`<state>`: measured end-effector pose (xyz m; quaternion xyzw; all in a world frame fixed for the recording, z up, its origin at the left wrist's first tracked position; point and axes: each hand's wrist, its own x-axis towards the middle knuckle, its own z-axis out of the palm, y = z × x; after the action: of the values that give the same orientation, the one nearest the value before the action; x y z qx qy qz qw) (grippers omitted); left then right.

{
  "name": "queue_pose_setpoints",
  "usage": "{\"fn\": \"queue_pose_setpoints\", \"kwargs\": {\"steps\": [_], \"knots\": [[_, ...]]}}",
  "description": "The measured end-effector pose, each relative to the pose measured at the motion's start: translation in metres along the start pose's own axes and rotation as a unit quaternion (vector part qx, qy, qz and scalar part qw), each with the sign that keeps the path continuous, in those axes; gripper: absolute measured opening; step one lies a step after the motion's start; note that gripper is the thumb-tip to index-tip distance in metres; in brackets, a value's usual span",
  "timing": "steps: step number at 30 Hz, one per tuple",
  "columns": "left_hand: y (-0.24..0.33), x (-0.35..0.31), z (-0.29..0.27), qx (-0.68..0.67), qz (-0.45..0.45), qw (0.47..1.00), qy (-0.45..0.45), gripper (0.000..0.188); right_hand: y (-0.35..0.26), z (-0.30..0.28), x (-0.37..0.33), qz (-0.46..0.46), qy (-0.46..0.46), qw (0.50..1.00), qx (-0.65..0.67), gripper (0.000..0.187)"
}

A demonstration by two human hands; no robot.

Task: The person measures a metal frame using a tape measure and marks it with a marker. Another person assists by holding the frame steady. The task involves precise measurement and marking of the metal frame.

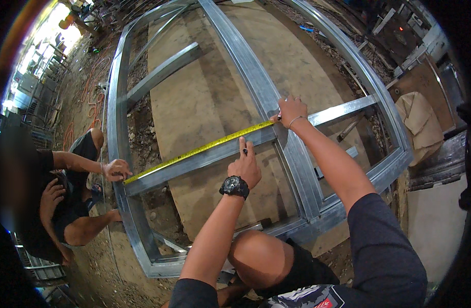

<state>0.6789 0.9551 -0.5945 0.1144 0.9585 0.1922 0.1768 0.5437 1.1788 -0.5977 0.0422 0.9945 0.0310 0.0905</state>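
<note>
Running along the crossbar (194, 165): yellow tape measure (204, 145) — right hand (293, 110) pinches its right end at the middle bar (245, 65), left hand (244, 168) grips a pen (245, 151) just below; co-worker's hand (117, 170) at left end.

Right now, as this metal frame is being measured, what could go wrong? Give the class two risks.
The yellow tape runs between the co-worker's hand and the person's right hand; if either shifts, the reading could be off.

The right hand is bare against the metal frame, so a sharp edge, if there is one, might scratch skin.
</note>
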Motion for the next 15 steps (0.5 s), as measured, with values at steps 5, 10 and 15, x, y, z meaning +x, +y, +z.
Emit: {"fn": "queue_pose_setpoints", "kwargs": {"steps": [5, 10, 15], "knots": [[-0.002, 0.002, 0.005, 0.014, 0.002, 1.0, 0.013, 0.086, -0.004, -0.004, -0.004, -0.003, -0.001, 1.0, 0.013, 0.055], [0.002, 0.008, 0.02, 0.106, 0.016, 0.989, 0.104, 0.094, -0.006, -0.008, -0.005, -0.005, 0.0, 1.0, 0.012, 0.063], [0.009, 0.01, 0.016, 0.096, -0.025, 0.995, 0.028, 0.095, -0.003, 0.0, -0.002, 0.0, 0.005, 1.0, 0.004, 0.058]]}}
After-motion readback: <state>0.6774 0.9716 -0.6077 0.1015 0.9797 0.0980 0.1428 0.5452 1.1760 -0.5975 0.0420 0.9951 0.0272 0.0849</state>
